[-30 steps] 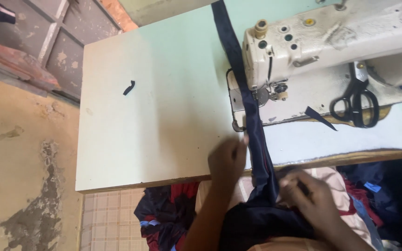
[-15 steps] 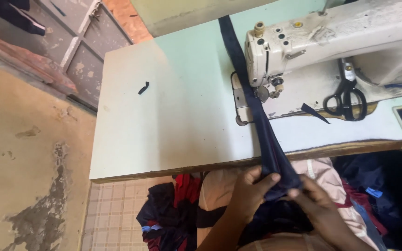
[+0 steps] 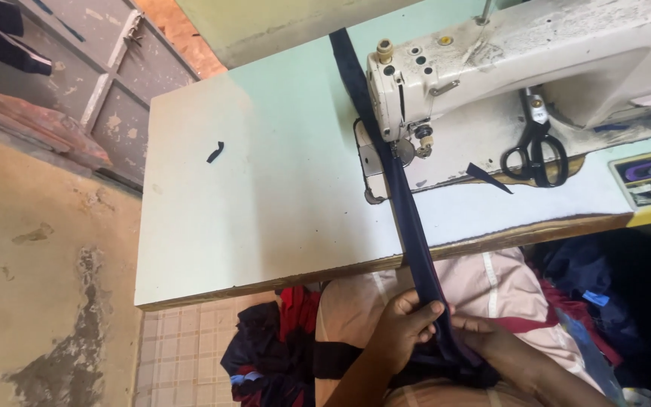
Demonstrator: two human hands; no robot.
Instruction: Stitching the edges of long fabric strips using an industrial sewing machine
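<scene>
Long, narrow strip of dark navy fabric (image 3: 408, 218) running from the far edge of the pale green tabletop (image 3: 265, 203), under the needle area of the worn cream-white industrial sewing machine (image 3: 521, 75), then over the near wooden edge and down into the lap. Left hand (image 3: 404, 328) below the tabletop edge, fingers curled over the strip, grip clamped on it from the left. Right hand (image 3: 484, 335) just beside, touching the same strip from the right, fingers partly hidden behind the cloth; grip closed on the fabric as far as can be told. Both hands close together, pinching the strip where it widens into a bunch of dark cloth on the lap. Strip pulled fairly straight between machine and hands.

Pair of black-handled scissors (image 3: 536, 147) lying on the machine bed, right of the needle, blades pointing away. Small dark triangular fabric scrap (image 3: 489, 177) on the tabletop near the scissors. Another small dark scrap (image 3: 215, 151) lying alone on the left part of the tabletop, well apart from the machine. Pale pink garment with darker stripes (image 3: 491, 283) across the knees, beneath the strip. Heap of red and navy clothes (image 3: 273, 354) on the tiled floor under the tabletop. Rough concrete floor (image 3: 39, 264) to the left.
</scene>
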